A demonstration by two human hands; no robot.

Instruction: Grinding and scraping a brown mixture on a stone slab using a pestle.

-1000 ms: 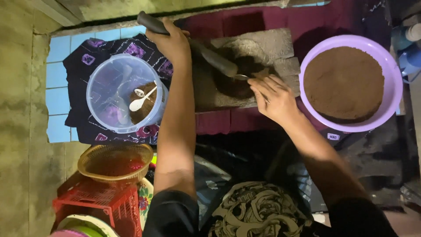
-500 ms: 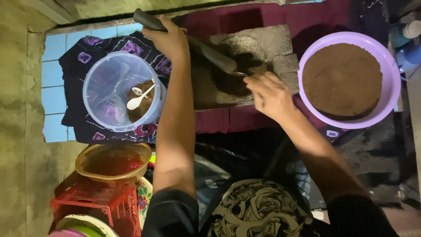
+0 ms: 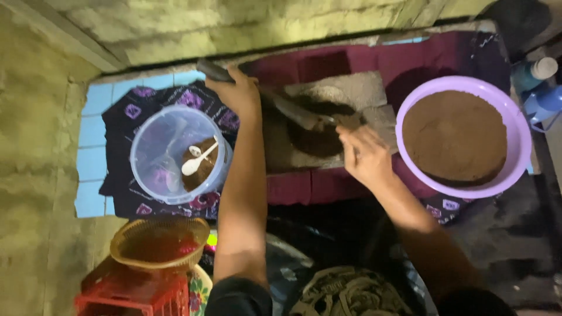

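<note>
Nearest me, at the lower left, I see a red plastic crate (image 3: 126,295) with a woven yellow basket (image 3: 159,241) resting above it. Further out, my two hands work well apart. My left hand (image 3: 240,93) is clamped around the far end of a long dark roller (image 3: 266,96), whose axis runs on a slant from upper left down to lower right across the grey grinding stone (image 3: 345,117). My right hand (image 3: 366,155) sits at the roller's lower end, fingers curled over the dark brown paste (image 3: 313,137) on the stone; I cannot quite tell whether it grips the roller's tip or only presses beside it. So the roller lies between both hands, the left holding it outright.

To the left of the stone stands a clear blue-rimmed tub (image 3: 175,155) with a white spoon (image 3: 199,162) lying in brown powder. To the right sits a purple bowl (image 3: 521,134) heaped with brown powder. Farthest right, blue bottles (image 3: 541,93) stand at the edge, one with a pale cap, no label legible from here.
</note>
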